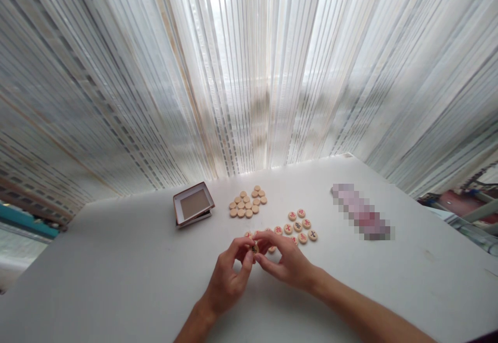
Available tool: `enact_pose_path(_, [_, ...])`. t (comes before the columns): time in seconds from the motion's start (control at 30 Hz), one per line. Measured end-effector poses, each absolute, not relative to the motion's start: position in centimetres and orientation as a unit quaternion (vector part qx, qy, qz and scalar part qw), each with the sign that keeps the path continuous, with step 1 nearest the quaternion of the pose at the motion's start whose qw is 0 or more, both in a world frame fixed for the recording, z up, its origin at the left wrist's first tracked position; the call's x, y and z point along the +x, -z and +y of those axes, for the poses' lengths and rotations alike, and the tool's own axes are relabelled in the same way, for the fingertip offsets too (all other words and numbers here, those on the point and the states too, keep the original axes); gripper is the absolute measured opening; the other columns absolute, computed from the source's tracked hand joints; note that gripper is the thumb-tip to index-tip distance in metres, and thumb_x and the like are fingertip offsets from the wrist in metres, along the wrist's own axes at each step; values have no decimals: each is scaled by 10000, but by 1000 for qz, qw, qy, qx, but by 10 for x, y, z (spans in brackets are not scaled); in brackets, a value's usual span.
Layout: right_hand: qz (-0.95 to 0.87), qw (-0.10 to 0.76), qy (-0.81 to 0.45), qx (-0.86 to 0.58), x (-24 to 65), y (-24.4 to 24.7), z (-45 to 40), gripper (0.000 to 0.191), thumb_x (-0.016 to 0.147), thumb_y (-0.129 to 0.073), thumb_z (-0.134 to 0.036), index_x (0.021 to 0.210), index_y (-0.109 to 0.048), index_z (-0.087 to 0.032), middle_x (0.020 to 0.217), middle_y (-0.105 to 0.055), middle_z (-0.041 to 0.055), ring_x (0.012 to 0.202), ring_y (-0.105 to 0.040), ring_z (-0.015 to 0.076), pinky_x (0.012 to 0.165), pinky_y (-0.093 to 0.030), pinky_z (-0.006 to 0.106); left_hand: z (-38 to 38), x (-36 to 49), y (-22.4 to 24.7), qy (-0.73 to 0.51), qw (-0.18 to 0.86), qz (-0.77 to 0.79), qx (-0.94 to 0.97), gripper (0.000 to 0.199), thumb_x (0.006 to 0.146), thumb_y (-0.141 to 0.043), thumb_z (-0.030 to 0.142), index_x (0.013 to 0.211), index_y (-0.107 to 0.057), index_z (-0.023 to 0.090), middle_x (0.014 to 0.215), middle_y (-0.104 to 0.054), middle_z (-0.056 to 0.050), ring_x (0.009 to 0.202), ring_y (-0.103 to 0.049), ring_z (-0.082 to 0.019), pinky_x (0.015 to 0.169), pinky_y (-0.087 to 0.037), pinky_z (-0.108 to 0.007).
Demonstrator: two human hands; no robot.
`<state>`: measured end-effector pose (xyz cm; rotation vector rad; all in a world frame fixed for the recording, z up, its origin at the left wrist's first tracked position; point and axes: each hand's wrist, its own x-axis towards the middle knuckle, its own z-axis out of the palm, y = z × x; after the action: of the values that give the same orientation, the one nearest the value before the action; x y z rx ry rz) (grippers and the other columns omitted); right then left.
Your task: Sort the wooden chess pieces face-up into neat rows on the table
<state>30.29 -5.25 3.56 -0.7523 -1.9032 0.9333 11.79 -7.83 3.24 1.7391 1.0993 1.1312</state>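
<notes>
Currently, one wooden disc (pixel 254 249) bearing a dark character is held up between both hands, off the white table (pixel 136 270). The left hand (pixel 229 275) has thumb and forefinger narrowed on it; the right hand (pixel 288 262) curves in, fingertips at its edge (which hand bears it cannot be told). Progress, as judged: partway. Marked discs (pixel 288 228) lie characters up, some partly hidden by the hands; plain-topped discs (pixel 241 205) sit clustered farther back, untouched. A box (pixel 193 204) lies left of them. The held disc is not yet set down.
</notes>
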Motion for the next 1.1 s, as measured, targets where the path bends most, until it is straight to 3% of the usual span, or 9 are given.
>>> enact_pose_path(0.2, [-745,445,-396,-300,302,-40,-53,266,911,-587,-208,1177,-576,-213,958,-710,43,831,-690,149,775,-574,282,-80,119,-35,-440,373,419,702,228,939,-535,219,1166,-515,204,942,-670,-40,789,-646,-150,766,-533,-275])
enact_pose_path(0.4, [-737,439,-410,-310,303,-39,-51,255,905,-614,-244,1155,-574,-213,919,-716,38,816,-692,153,742,-570,278,-81,120,-37,-430,360,423,712,219,919,-557,221,1137,-534,211,836,-654,-7,696,-622,-134,706,-525,-249])
enact_pose_path(0.57, [-716,425,-442,-334,303,-36,-49,300,875,-676,-316,1136,-579,-205,832,-709,19,759,-686,152,692,-564,270,-82,120,-38,-409,344,424,731,245,915,-560,231,1155,-514,222,878,-688,-25,691,-643,-138,684,-529,-248])
enact_pose_path(0.73, [-736,414,-411,-344,308,-41,-45,214,907,-649,-332,1083,-645,-211,856,-710,25,767,-675,152,695,-560,272,-81,120,-33,-414,325,434,731,287,917,-551,221,1191,-468,224,869,-676,-17,630,-614,-117,614,-512,-224])
enact_pose_path(0.97, [-688,515,-290,-420,347,-47,-6,232,940,-588,-400,1043,-676,-212,1000,-696,75,910,-673,205,847,-585,373,-80,117,-30,-412,275,461,736,229,924,-534,215,1151,-503,222,848,-645,1,576,-543,-95,568,-480,-203])
enact_pose_path(1.1, [-645,543,-278,-461,367,-42,13,309,905,-612,-470,1030,-674,-194,1002,-705,84,908,-691,218,852,-598,387,-80,116,-29,-411,259,455,746,212,922,-532,212,1134,-522,223,831,-645,2,575,-558,-98,565,-484,-203])
